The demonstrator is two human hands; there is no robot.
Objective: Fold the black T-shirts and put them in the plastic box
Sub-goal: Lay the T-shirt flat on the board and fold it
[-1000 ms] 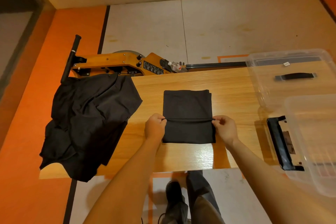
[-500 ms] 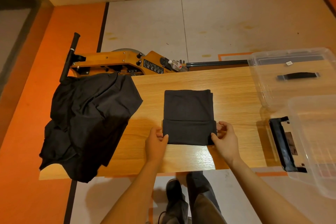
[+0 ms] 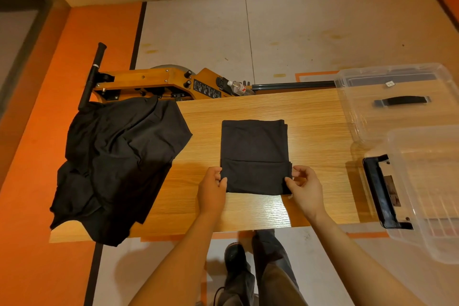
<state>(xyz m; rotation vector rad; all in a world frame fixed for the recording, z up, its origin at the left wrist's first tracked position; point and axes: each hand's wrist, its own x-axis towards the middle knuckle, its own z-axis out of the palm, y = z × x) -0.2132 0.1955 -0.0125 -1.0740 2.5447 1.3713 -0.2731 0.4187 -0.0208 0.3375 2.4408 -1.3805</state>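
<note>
Left hand [image 3: 212, 187] at the near left corner of the folded T-shirt [image 3: 254, 156], thumb on top of the cloth and fingers curled at its edge, pinching the folded layer. Right hand [image 3: 304, 187] mirrored at the near right corner, thumb laid on the fabric, fingers bent round the side edge, gripping it too. Both forearms reaching in from the near edge of the bench [image 3: 310, 131], with trouser legs and a dark shoe [image 3: 236, 259] on the floor below.

Between the two hands, a neat black rectangle lying flat on the wood, its near third turned up over itself so that a crease line runs straight across from hand to hand.

Off to the left, well apart from the folded one, a rumpled heap of black T-shirts [image 3: 116, 164] spread over the bench's left end and hanging past its near and left edges.

To the right, a clear plastic box [image 3: 427, 181] at the bench's right end, jutting past the near edge, with a black latch handle [image 3: 381, 191] on the side facing the folded shirt. Farther back on the right, a clear lid [image 3: 397, 97] with a black grip, lying flat.

Beyond the far edge, a wooden rowing machine [image 3: 159, 83] with a black bar and rail, a small bottle [image 3: 237, 87] resting on it, then pale floor panels bordered in orange
</note>
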